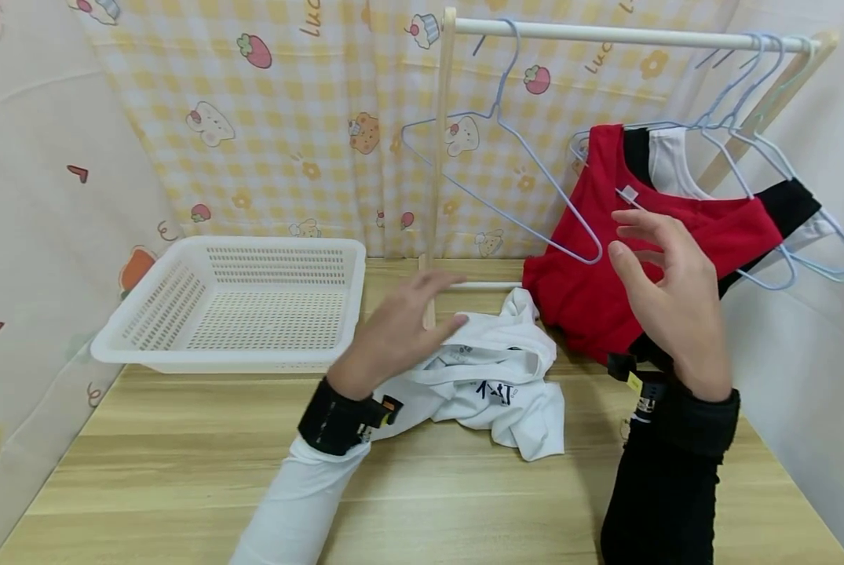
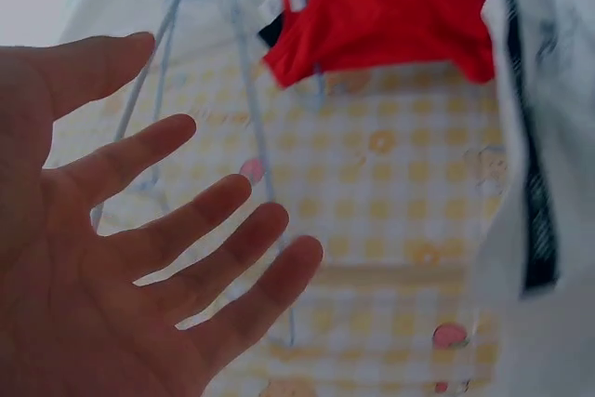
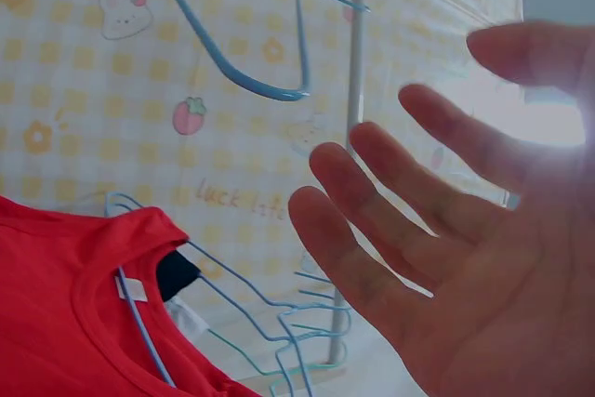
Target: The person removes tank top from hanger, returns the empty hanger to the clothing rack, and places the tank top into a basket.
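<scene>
My left hand [image 1: 406, 329] hovers over a crumpled white shirt [image 1: 506, 369] with dark lettering, its fingers spread and nothing held, as the left wrist view shows. In front of the red tank top [image 1: 591, 259], my right hand [image 1: 676, 290] is raised with loosely bent, parted fingers and holds nothing. Between the hands and the backdrop, a bare blue hanger [image 1: 559, 184] hangs from the rack's rod [image 1: 605, 33]. The red top hangs at the right on a blue hanger, with black and white garments behind it.
A white plastic basket [image 1: 351, 314] with nothing in it stands at the left on the wooden table [image 1: 202, 455]. The rack's wooden post [image 1: 437, 157] rises behind my left hand. A patterned curtain [image 1: 287, 157] closes off the back.
</scene>
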